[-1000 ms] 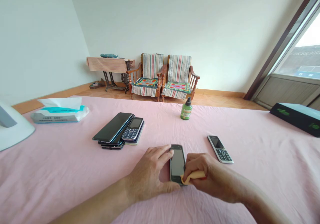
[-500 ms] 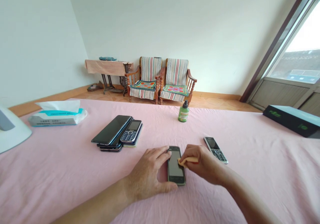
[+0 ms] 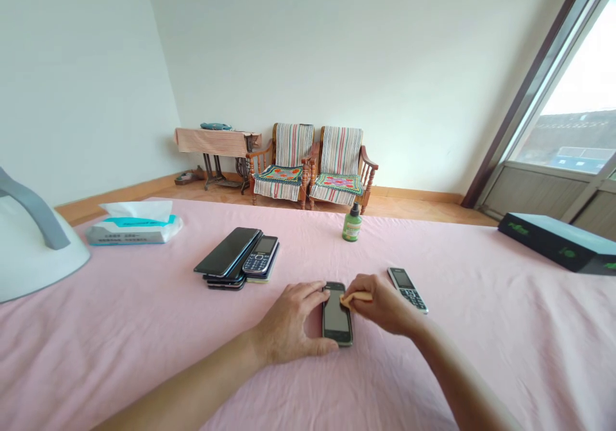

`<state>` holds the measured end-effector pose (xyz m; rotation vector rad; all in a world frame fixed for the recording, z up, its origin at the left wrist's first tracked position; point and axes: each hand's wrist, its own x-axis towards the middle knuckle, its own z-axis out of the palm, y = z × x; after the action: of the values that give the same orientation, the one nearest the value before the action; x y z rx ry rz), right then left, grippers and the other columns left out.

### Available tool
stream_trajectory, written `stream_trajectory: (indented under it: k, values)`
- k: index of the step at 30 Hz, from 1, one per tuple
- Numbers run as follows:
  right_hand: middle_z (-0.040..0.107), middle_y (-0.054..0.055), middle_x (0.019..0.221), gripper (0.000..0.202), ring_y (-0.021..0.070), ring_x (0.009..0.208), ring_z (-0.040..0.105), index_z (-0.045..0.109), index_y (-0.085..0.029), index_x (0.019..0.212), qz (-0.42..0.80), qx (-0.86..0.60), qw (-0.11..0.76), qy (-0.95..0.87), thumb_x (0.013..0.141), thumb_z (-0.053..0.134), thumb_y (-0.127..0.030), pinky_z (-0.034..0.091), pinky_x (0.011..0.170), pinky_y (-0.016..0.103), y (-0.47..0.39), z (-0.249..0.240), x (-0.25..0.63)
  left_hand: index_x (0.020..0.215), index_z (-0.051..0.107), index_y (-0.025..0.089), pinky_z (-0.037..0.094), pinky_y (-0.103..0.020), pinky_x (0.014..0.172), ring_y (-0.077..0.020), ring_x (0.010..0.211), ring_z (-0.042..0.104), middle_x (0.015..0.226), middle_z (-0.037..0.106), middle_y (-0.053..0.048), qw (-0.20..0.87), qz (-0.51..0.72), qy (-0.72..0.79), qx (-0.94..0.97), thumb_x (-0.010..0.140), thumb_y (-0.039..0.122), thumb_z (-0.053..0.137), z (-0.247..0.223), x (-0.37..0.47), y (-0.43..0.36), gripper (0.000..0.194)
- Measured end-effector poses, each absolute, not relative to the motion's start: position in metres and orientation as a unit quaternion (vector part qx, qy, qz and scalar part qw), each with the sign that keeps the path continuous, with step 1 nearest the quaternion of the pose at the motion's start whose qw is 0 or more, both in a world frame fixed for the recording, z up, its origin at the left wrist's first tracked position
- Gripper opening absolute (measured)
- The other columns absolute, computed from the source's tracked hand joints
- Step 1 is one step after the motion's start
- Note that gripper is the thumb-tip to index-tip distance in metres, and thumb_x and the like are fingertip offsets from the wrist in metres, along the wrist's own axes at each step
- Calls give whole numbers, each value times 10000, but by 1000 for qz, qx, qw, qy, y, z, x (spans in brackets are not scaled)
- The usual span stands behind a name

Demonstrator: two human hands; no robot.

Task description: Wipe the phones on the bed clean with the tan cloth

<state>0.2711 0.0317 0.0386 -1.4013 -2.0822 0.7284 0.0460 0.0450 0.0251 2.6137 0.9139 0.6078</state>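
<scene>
A dark smartphone (image 3: 337, 322) lies face up on the pink cloth, its screen pale with reflected light. My left hand (image 3: 289, 325) holds it from the left, with the fingertips on its upper left edge and the thumb at its lower edge. Pinched in my right hand (image 3: 382, 304) is a folded yellow-orange cloth (image 3: 359, 296), pressed on the right side of the screen. Just beyond my right hand lies a silver keypad phone (image 3: 404, 280). To the left, a large black phone (image 3: 228, 251) tops a stack of phones, beside a dark keypad phone (image 3: 261, 254).
A green bottle (image 3: 352, 224) stands past the smartphone. A tissue pack (image 3: 135, 231) and a white object with a grey handle (image 3: 38, 251) are at the left. At the right is a black box (image 3: 553, 245). Two chairs (image 3: 337, 161) stand by the wall.
The view has shifted slightly, so most things sit a little differently in the picture. My right hand and its cloth have moved slightly up the screen. My left hand keeps its hold.
</scene>
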Motion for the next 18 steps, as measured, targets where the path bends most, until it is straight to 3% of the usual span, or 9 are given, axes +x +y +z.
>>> stream_trajectory:
  k: [4, 12, 14, 18]
  values:
    - [689, 73, 861, 266, 161, 795, 613, 730, -134, 854, 238, -536, 297, -754, 744, 495, -77, 456, 732, 261, 41, 35, 269, 1271, 550, 169, 369, -502, 1009, -332, 1224, 489, 1358, 514, -165, 152, 216, 312, 913, 657, 655, 682, 26, 46, 44, 794]
    - [652, -24, 594, 250, 89, 499, 546, 735, -148, 729, 333, -493, 222, -773, 677, 506, -61, 394, 457, 169, 22, 39, 275, 1252, 562, 129, 367, -506, 1016, -340, 1233, 481, 1352, 513, -189, 155, 206, 319, 912, 641, 626, 714, 30, 46, 42, 803]
    - [664, -19, 633, 250, 98, 545, 570, 734, -155, 748, 326, -496, 228, -772, 685, 509, -65, 417, 495, 176, 24, 39, 274, 1256, 560, 140, 368, -509, 1013, -336, 1229, 485, 1355, 512, -184, 157, 208, 319, 911, 639, 631, 711, 30, 46, 42, 802]
    - [681, 46, 851, 278, 150, 784, 613, 718, -157, 865, 260, -524, 287, -758, 747, 481, -72, 456, 726, 257, 28, 39, 269, 1262, 557, 138, 369, -506, 1014, -335, 1224, 488, 1356, 510, -185, 158, 207, 319, 911, 643, 630, 707, 30, 46, 43, 804]
